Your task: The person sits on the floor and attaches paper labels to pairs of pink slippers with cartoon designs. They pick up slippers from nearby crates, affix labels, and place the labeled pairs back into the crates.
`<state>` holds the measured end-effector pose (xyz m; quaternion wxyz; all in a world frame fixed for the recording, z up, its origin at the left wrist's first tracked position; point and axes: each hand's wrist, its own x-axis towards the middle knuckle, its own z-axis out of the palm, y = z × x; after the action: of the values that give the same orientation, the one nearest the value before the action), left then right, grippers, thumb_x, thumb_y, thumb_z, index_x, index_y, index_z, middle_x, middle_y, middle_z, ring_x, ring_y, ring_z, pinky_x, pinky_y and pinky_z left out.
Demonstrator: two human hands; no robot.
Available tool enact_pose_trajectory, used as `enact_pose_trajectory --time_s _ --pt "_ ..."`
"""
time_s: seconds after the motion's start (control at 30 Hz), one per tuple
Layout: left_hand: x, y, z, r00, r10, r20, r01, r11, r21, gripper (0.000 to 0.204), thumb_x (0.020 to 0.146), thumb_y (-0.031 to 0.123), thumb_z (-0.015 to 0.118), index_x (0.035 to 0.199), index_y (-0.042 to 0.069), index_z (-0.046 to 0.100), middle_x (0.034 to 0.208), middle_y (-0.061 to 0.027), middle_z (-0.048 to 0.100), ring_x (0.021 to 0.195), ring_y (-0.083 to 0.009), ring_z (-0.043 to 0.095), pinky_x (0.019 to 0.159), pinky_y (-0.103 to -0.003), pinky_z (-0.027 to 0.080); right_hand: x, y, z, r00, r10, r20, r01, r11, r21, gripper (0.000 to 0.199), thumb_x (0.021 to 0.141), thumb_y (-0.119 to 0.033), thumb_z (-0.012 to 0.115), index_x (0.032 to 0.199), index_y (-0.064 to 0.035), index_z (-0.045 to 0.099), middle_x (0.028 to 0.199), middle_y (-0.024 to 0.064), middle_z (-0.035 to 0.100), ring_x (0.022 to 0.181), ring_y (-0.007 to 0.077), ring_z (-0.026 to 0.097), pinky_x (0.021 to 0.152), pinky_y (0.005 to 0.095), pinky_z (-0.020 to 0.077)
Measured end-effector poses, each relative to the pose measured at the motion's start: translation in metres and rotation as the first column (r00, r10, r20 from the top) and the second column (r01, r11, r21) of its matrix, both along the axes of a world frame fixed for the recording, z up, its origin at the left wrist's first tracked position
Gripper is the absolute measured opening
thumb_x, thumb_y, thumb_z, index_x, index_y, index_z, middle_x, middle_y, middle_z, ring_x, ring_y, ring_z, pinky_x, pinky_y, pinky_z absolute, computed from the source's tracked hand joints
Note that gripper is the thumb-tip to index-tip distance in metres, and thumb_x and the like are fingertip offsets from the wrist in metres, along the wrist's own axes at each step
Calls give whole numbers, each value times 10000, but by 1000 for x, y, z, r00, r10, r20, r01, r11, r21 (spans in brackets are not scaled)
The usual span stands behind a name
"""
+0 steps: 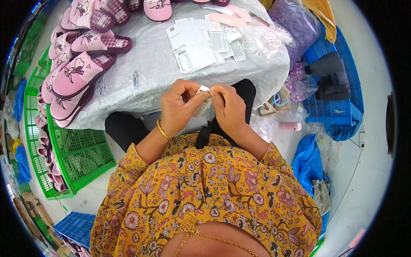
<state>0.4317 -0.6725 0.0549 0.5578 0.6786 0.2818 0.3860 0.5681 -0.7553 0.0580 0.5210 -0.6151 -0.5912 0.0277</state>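
Note:
Between my two hands, above my lap, is a small white printed label strip (202,104). My left hand (180,105) pinches it between thumb and fingers from one side. My right hand (230,106) grips its upper corner with thumb and fingertips. The strip's lower end hangs down between the hands. Just beyond them, white printed sheets (188,48) and smaller labels (219,40) lie overlapping on the plastic-covered table (141,58). Pink slippers (77,75) with dark soles and a printed figure are piled along the table's left side.
A green crate (83,160) holding slippers stands on the floor at the left. Right of the table are a purple plastic bag (295,25), a blue basket (314,109) with dark cloth, a small pink roll (290,126) and a blue sheet (306,158). Another blue crate (77,225) is at lower left.

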Motion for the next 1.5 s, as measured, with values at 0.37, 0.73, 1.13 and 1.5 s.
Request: enact_pose_trajectory --time_s 0.37,0.73,1.13,1.5 --pt "3 22 -10 986 -168 0 158 928 -338 108 890 106 608 955 21 591 829 4 617 705 -32 548 621 -183 463 13 5 -7 966 -4 -260 -37 988 -152 110 873 -65 611 965 -16 576 757 91 592 626 170 583 567 263 453" --pt "7 20 -14 999 -44 -6 41 967 -250 71 864 87 629 882 23 604 744 34 572 682 -21 485 613 -181 417 11 3 9 680 -54 -731 -292 894 -339 324 833 -35 625 1119 28 488 736 39 588 617 77 553 557 224 458" --pt "4 13 -10 987 -42 -153 73 976 203 58 854 56 628 888 10 619 798 21 598 705 -48 517 624 -211 445 16 4 -7 516 -37 -856 -368 892 -261 207 832 -41 627 1014 17 548 741 30 591 590 73 543 524 219 442" --pt "6 22 -19 920 -345 -187 289 918 -272 111 895 129 564 886 30 613 767 28 586 699 -42 491 630 -207 413 23 -6 -2 534 -63 -843 -448 825 -345 146 829 -74 669 918 1 581 735 33 608 611 64 540 546 221 452"
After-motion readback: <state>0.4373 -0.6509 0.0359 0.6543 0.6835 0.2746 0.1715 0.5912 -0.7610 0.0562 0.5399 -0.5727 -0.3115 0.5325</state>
